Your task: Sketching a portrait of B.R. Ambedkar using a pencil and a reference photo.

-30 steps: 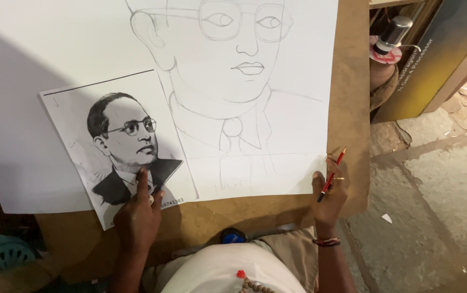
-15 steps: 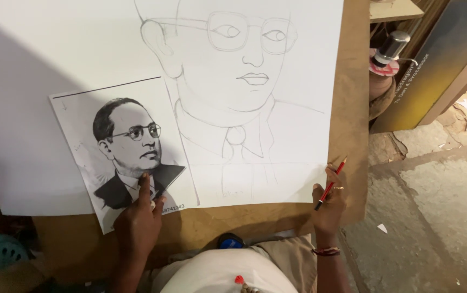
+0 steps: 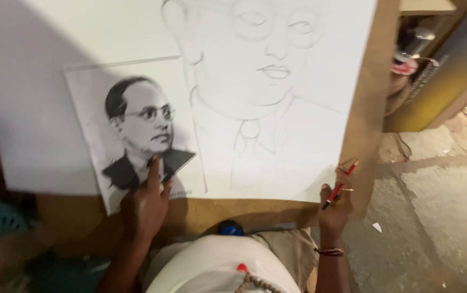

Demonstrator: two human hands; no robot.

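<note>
At the lower edge of the brown board (image 3: 372,125), fingertips first: the left hand's (image 3: 145,205) index finger (image 3: 153,167) lies extended flat on the bottom of the black-and-white reference photo (image 3: 136,127), pressing on the dark jacket area of the print, other fingers loosely curled beside it; no grip, just a pin-down. Right hand (image 3: 335,205) has its fingers closed around a red pencil (image 3: 340,186), tip pointing up and to the right, just off the bottom right corner of the large white sheet (image 3: 54,108); I judge the tip is not on paper. That sheet carries a faint pencil portrait outline (image 3: 269,97): glasses, mouth, collar and tie are in, shading is not. Photo lies on top of the sheet's lower left part, tilted, its bottom edge overhanging onto the board. Judgement on doing the step well: keep the left finger as a marker on the feature being copied, hold the photo flat so it doesn't slide, compare one region at a time, and bring the pencil in with a light stroke, since existing lines are pale. Keep the right wrist off the drawn area to avoid smudging. Outward: a thread bracelet (image 3: 329,252) on the right wrist, a blue object (image 3: 230,228) just under the board edge, a stone floor (image 3: 434,206) to the right.
</note>
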